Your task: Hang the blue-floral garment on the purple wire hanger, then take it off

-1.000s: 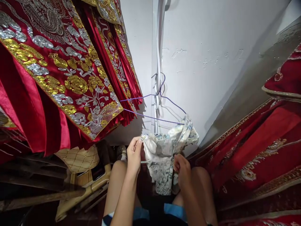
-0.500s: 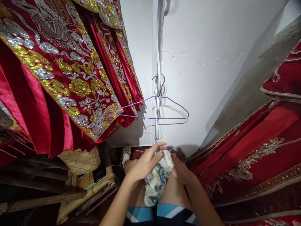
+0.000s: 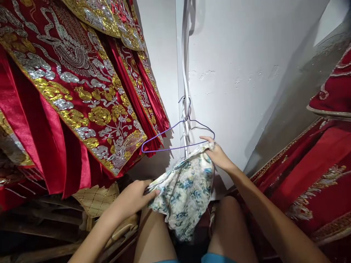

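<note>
A white cloth with a blue floral print (image 3: 189,190) hangs spread between my two hands, above my knees. My left hand (image 3: 139,195) pinches its upper left corner, lower than the right one. My right hand (image 3: 216,151) grips the upper right corner, close to the right end of a purple wire hanger (image 3: 167,149). The hanger hangs by its hook from a white strap (image 3: 184,65) and tilts, its left end lower. The cloth's top edge lies just below the hanger's bottom bar.
Red garments with gold and silver embroidery (image 3: 100,115) hang at the left. More red beaded fabric (image 3: 309,175) is at the right. A wooden chair with a quilted cushion (image 3: 97,201) stands at the lower left. A white wall (image 3: 230,47) is behind the hanger.
The bunched cloth has been opened out between my hands. My right hand has risen to the hanger's right end, my left has moved left. The hanger now tilts down at its left.
</note>
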`<state>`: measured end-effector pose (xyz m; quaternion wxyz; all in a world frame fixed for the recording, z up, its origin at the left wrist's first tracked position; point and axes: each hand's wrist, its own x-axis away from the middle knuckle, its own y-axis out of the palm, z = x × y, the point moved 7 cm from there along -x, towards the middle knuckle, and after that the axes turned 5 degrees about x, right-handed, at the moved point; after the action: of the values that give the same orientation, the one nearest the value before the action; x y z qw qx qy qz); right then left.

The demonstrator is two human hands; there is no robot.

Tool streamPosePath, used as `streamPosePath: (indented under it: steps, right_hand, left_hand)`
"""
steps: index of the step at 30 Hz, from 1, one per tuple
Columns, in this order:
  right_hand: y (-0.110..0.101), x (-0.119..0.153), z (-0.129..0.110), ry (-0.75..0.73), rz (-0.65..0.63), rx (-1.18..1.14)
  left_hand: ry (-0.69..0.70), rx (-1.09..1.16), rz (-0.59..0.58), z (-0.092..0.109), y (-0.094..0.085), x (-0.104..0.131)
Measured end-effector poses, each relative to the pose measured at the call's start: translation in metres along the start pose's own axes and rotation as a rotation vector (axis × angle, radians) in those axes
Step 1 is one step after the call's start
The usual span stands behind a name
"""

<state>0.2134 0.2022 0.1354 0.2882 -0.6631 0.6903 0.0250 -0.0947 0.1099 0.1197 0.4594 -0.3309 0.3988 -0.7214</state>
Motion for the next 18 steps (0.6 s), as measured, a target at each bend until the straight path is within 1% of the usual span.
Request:
streamPosePath:
  steps: [3, 5, 7, 9, 12, 14, 16, 18]
  right_hand:
    - [0.025, -0.018, 0.018, 0.022, -0.069, 0.006]
    - [0.03, -0.021, 0.024, 0.027, -0.061, 0.028]
    - [0.022, -0.018, 0.028, 0.032, -0.007, 0.051]
    - [0.005, -0.012, 0.029, 0.048, 0.057, 0.078]
    - [-0.027, -0.001, 0.023, 0.061, 0.139, 0.126]
    - [-0.041, 0.005, 0.014, 0.06, 0.158, 0.124]
    - [-0.045, 0.009, 0.005, 0.06, 0.153, 0.087]
    - [-0.041, 0.014, -0.002, 0.08, 0.131, 0.046]
  left_hand:
    - [-0.074, -0.113, 0.063, -0.001, -0.026, 0.001]
    - [-0.089, -0.167, 0.115, -0.003, -0.035, -0.001]
    - [-0.09, -0.202, 0.176, -0.003, -0.04, -0.004]
    - [-0.053, -0.194, 0.281, 0.001, -0.047, -0.005]
    - [0.088, -0.119, 0.482, 0.021, -0.06, -0.008]
    - [0.176, -0.081, 0.584, 0.037, -0.07, -0.012]
    - [0.24, -0.052, 0.652, 0.052, -0.079, -0.023]
    - [0.294, 0.007, 0.672, 0.065, -0.086, -0.038]
